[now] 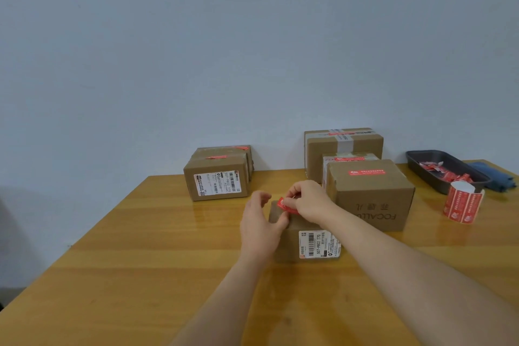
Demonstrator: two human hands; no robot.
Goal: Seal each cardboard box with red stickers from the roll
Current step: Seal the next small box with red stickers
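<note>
A small cardboard box (292,244) with a white barcode label stands near the middle of the table, right in front of me. My right hand (311,201) pinches a red sticker (285,203) above the box's top. My left hand (259,220) rests against the box's left top edge, thumb on the top near the sticker, fingers loosely curled. The roll of red stickers (462,203) stands upright at the right. A larger box (370,196) with a red sticker on top sits just behind my right hand.
Two stacked-close boxes (217,174) with red stickers stand at the back left, and a taller taped box (344,149) stands at the back by the wall. A dark tray (421,161) holding red scraps and a blue cloth (494,177) lie at the far right.
</note>
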